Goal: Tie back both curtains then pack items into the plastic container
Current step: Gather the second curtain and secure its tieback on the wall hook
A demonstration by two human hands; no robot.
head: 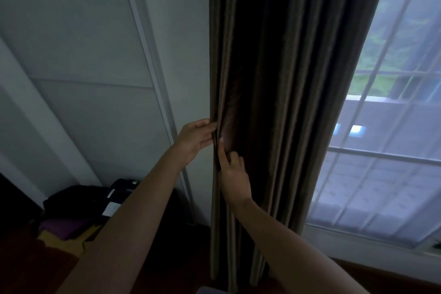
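White wall beside dark curtain

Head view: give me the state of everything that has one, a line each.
curtain: gathered in folds, hanging loose, not tied back.
left hand: pinches the curtain's left edge.
right hand: on the same edge, forefinger straight against the cloth; grip unclear.
sheer: drawn shut.
pile: dark and purple things heaped together, low on the left.
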